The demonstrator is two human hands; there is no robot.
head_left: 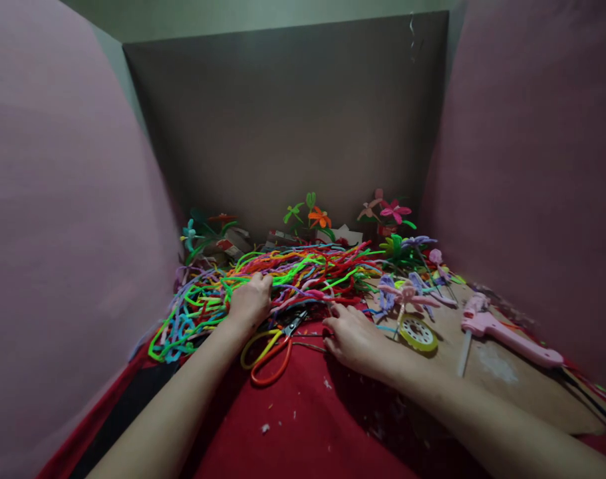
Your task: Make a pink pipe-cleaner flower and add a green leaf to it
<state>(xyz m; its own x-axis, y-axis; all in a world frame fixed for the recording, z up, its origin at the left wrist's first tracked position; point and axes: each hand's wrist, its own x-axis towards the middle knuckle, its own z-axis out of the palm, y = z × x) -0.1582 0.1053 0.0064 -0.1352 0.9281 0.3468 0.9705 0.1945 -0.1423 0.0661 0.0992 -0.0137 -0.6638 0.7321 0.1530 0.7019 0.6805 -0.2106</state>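
Bare forearms (183,392) are outstretched, fuzzy multicoloured stems (303,273) touched by left hand (251,301), neared by right hand (355,337). Any pinch — indiscernible.

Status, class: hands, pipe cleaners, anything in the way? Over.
Left hand on pipe cleaners; right hand by their near edge, grips unclear. Pipe cleaners heaped, many colours. Scissors between hands, possibly in the way.

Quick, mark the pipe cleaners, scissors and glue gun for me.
Pipe cleaners (303,269): head view, middle of the pile.
Scissors (293,324): head view, on the metal blades.
Glue gun (507,338): head view, on the pink handle.
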